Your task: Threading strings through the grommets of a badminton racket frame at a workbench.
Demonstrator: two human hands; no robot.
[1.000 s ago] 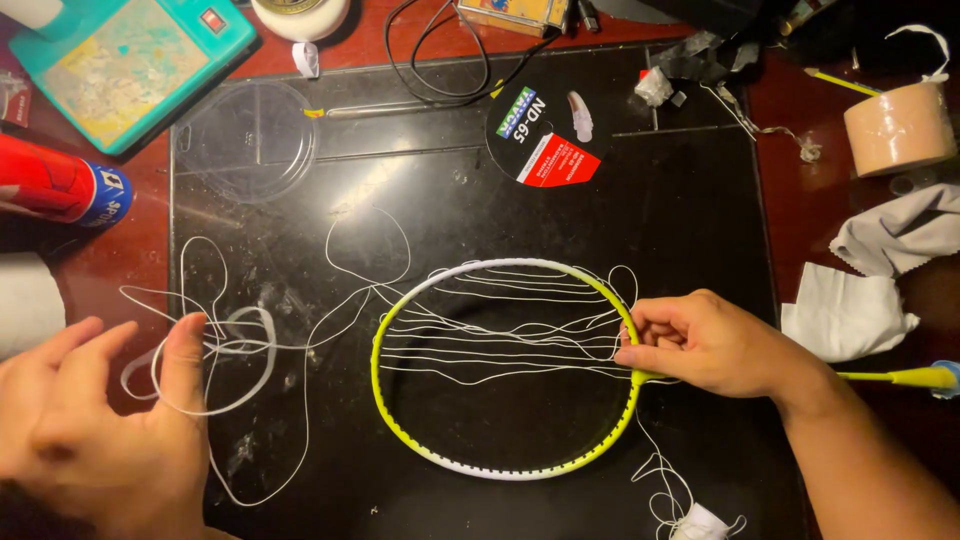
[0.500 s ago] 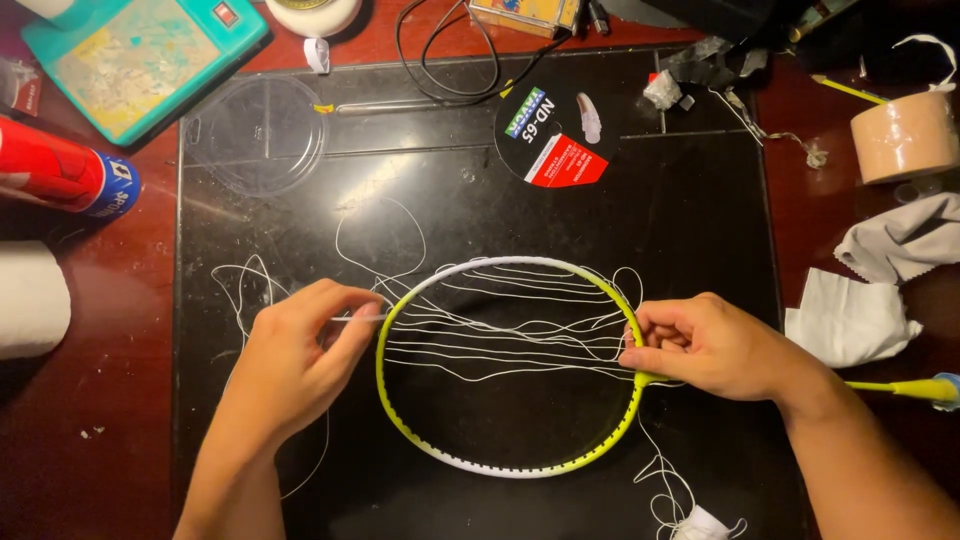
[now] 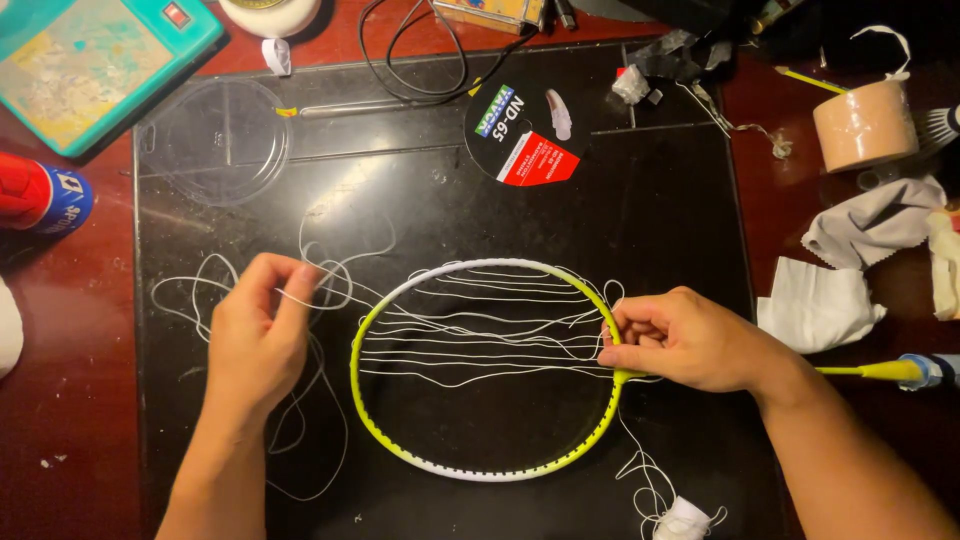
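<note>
At the table's far left edge lie a teal box and a red and blue can. A clear lid sits at the far left corner of the black mat. The left hand pinches a white string between thumb and fingertips, with loose coils around it on the mat's left side. The racket, yellow-green and half strung, lies flat at the mat's middle, near its front edge. The right hand is closed on the frame's right side, where the shaft begins. A round label card lies near the mat's far edge. Beyond the right edge are a tape roll and cloths.
</note>
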